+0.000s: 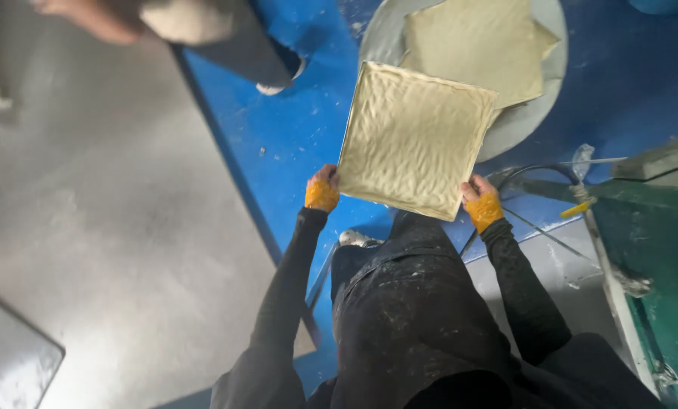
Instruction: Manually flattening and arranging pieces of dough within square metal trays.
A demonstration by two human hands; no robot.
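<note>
The fingers of the left hand are closed on the near left corner of a square sheet, and the fingers of the right hand are closed on its near right corner. Both hands wear orange gloves, and the arms have black sleeves.

The biggest thing is the grey metal worktop on the left. It is shiny and a bit dusty. Next to it is the blue floor, with white marks on it.

The person's dark apron fills the bottom middle. It has pale smudges all over.

On the right there is a green machine part with a white edge.

At the top there is a round grey tray on the floor. More pale sheets lie flat on it in a pile.

The square sheet is pale yellow and bumpy, with a raised edge. It is held up in the air over the blue floor. Its far corner covers part of the round tray.

At the top left you can see another person's leg and shoe on the blue floor.

A thin black hose curves near the right hand. A small yellow handle sticks out beside it.
</note>
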